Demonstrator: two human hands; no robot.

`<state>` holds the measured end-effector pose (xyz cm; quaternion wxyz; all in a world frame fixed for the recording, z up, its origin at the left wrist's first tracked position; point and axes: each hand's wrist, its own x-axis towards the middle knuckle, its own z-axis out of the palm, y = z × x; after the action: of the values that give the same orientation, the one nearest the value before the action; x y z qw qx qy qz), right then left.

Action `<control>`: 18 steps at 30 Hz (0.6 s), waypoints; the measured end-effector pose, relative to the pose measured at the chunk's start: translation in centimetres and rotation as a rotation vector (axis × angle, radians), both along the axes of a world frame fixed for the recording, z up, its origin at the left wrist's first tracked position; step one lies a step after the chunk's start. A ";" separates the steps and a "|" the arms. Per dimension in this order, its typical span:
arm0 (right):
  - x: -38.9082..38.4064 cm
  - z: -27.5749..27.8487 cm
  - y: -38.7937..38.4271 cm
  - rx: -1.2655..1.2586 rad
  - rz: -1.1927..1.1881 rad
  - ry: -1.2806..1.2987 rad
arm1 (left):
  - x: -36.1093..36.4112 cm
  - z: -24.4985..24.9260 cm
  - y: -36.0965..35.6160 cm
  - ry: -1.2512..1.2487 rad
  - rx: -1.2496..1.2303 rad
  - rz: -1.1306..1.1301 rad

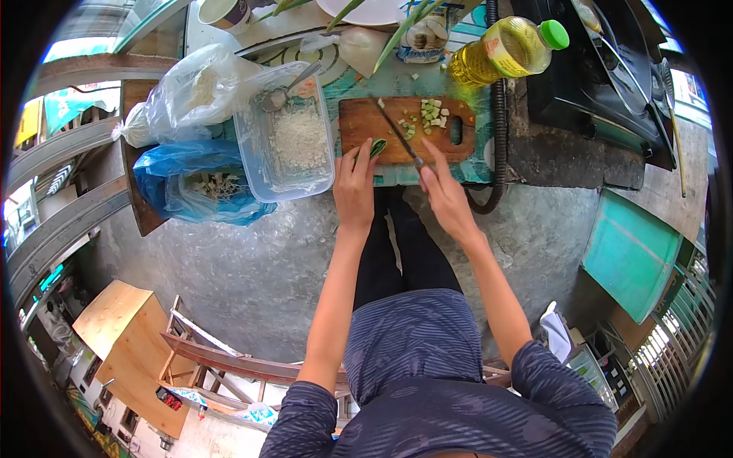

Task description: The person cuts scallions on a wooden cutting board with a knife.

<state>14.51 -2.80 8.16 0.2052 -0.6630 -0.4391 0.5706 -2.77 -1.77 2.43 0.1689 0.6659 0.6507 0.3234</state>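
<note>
My left hand (355,179) is closed around a green vegetable piece (378,147) at the lower left edge of the wooden cutting board (359,122). My right hand (447,195) grips a knife (400,136) by its handle. The blade slants up and left across the board, its tip near the top edge. Small diced pieces, pale and green (434,114), lie on the board to the right of the blade. What kind of vegetable my left hand holds I cannot make out; the fingers cover part of it.
Left of the board stands a clear plastic tub (324,156) of white flour with a spoon. Beyond it are a white plastic bag (191,91) and a blue bag (160,175) with sprouts. An oil bottle (500,53) stands behind the board, and a black stove (565,99) is at right.
</note>
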 end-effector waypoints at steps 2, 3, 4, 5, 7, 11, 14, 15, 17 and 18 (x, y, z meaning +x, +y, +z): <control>0.1 0.0 -1.2 0.044 0.083 -0.029 | 0.0 -0.1 0.1 0.005 0.003 0.016; 0.1 -0.1 -1.7 0.054 0.113 -0.040 | 0.1 -0.2 0.0 -0.004 -0.013 0.025; 0.0 0.0 -2.0 0.037 0.122 -0.045 | 0.1 -0.4 -0.2 -0.013 -0.032 0.034; -0.1 -0.1 -2.3 0.050 0.125 -0.047 | 0.0 -0.5 -0.3 -0.004 -0.038 0.030; -0.4 -0.5 -3.0 0.108 0.123 -0.051 | -0.1 -0.9 -0.4 0.013 -0.046 0.022; -0.8 -1.2 -3.7 0.292 0.113 -0.051 | -0.1 -1.3 -0.4 0.037 -0.036 0.032; -1.0 -1.5 -3.9 0.292 0.081 -0.038 | 0.0 -1.5 -0.2 0.069 0.003 0.035; -1.1 -1.6 -4.1 0.300 0.085 -0.051 | 0.0 -1.5 -0.2 0.091 0.026 0.029; -1.2 -2.0 -4.4 0.317 0.094 -0.078 | 0.0 -1.7 -0.2 0.102 0.039 0.031; -1.2 -2.0 -4.5 0.282 0.091 -0.069 | 0.1 -1.7 -0.2 0.091 0.028 0.039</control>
<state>13.26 -7.33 6.15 0.2550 -0.6262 -0.5513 0.4888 -2.63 -1.97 0.74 0.1234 0.6694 0.6659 0.3052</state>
